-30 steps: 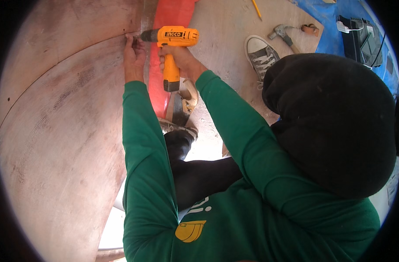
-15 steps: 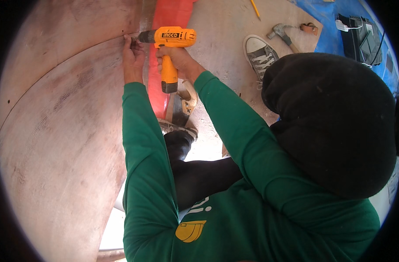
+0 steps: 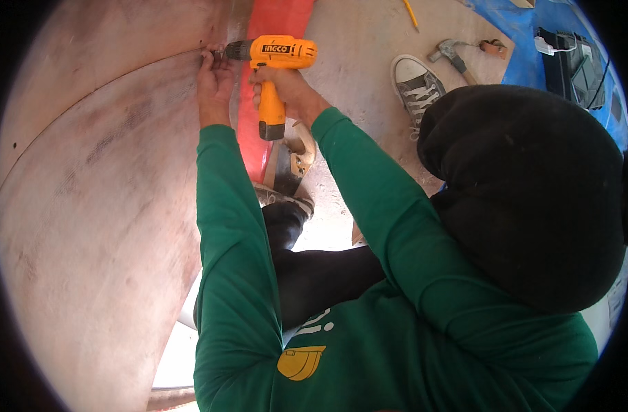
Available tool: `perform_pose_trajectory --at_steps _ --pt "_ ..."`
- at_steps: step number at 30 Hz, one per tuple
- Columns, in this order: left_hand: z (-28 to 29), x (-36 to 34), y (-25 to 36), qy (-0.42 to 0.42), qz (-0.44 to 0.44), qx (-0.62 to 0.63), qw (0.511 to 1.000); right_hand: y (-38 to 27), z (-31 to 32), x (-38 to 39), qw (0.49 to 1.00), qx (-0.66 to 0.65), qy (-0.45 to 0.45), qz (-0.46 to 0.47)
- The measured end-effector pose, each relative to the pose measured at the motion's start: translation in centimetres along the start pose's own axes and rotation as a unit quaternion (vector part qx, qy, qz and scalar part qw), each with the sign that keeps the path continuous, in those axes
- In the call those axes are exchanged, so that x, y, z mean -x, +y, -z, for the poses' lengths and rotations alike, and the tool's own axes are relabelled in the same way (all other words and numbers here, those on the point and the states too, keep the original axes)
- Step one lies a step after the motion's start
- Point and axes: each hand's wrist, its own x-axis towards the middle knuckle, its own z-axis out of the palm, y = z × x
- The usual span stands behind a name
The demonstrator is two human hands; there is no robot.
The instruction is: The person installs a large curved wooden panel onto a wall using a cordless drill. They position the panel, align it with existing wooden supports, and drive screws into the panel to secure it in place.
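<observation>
My right hand (image 3: 285,88) is wrapped round the grip of a yellow-orange cordless drill (image 3: 286,58), its black chuck (image 3: 239,51) pointing left at the wooden panel (image 3: 115,178). Just ahead of the chuck, the bent fingertips of my left hand (image 3: 216,86) are drawn together beside the bit end. Whatever they pinch there is too small to make out. Both are at a dark curved seam (image 3: 115,82) in the panel. Behind the drill runs a red strip (image 3: 259,123).
A wooden-handled saw (image 3: 297,161) lies below the drill, near my leg. To the right are a shoe (image 3: 417,81), a claw hammer (image 3: 455,60), a small brownish object (image 3: 493,48) and a yellow pencil (image 3: 411,14). Farther right, a black case (image 3: 574,69) with a white plug (image 3: 545,45) sits on blue sheeting (image 3: 527,31).
The whole view has shifted slightly, so things appear a little farther right and up. My left fingertips have changed their bend near the chuck; the drill stays in my right hand.
</observation>
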Motion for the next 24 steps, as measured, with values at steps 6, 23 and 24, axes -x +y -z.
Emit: perform_pose_trajectory --at_steps 6,23,24 --pt "-1.5 3.4 1.4 0.003 0.107 -0.122 0.987 0.3 0.1 -0.3 1.0 -0.017 -0.006 0.002" --pt "-4.8 24.2 21.0 0.01 -0.176 -0.673 0.718 0.6 0.5 -0.5 0.999 -0.02 -0.008 -0.031" --pt "-4.6 24.1 21.0 0.027 -0.16 -0.666 0.728 0.7 0.6 -0.6 0.999 -0.032 -0.023 -0.031"
